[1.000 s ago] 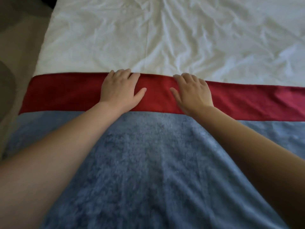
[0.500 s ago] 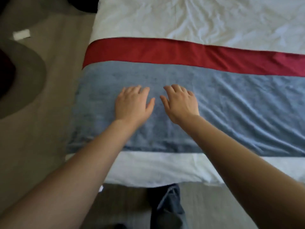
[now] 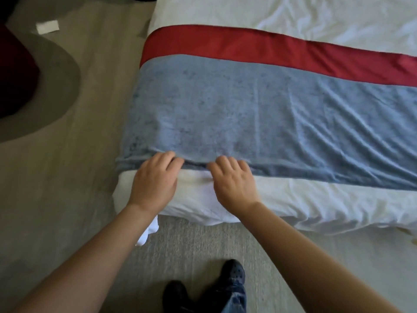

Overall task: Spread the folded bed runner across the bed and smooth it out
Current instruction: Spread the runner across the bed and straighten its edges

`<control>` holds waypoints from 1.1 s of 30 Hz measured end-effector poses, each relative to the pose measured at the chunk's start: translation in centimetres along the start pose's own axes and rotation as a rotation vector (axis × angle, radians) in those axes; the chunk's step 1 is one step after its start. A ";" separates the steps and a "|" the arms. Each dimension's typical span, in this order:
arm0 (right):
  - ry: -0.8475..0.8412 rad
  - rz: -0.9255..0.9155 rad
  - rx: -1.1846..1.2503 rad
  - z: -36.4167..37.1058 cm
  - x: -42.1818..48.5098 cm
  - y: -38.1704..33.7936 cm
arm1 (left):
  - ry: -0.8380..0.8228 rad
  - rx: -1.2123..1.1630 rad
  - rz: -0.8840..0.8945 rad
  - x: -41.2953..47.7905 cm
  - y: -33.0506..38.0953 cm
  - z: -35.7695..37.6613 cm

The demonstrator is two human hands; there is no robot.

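Both hands (image 3: 194, 179) at bed runner's (image 3: 259, 105) near edge

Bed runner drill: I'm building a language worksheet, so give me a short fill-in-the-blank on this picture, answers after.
1. The bed runner is blue with a ____ band along its far edge.
2. The left hand and right hand rest at the runner's ____ edge.
3. The sheet under the runner is ____.
4. The wrinkles in the runner lie mostly toward the person's ____ side.

Answers: red; near; white; right
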State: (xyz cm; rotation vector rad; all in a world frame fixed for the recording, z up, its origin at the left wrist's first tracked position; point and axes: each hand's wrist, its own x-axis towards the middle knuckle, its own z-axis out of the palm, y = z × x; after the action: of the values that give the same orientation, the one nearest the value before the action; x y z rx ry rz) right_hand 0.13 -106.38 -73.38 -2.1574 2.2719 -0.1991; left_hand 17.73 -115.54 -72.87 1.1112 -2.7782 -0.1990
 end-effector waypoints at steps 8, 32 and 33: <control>-0.061 -0.081 0.013 1.1 3.5 -1.9 | -0.063 0.024 -0.094 0.1 -2.6 0.6; -0.090 -0.223 0.102 0.3 6.4 -3.5 | 0.132 0.046 -0.160 -3.9 -6.8 1.4; -0.051 -0.221 0.100 0.0 7.5 -3.7 | 0.158 0.040 -0.131 -4.1 -7.0 1.4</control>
State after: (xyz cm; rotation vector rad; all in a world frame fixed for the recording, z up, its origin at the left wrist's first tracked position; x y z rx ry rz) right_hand 3.39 -114.01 -72.42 -2.3293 1.9505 -0.2493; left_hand 25.10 -117.66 -75.78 1.2619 -2.5840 -0.0663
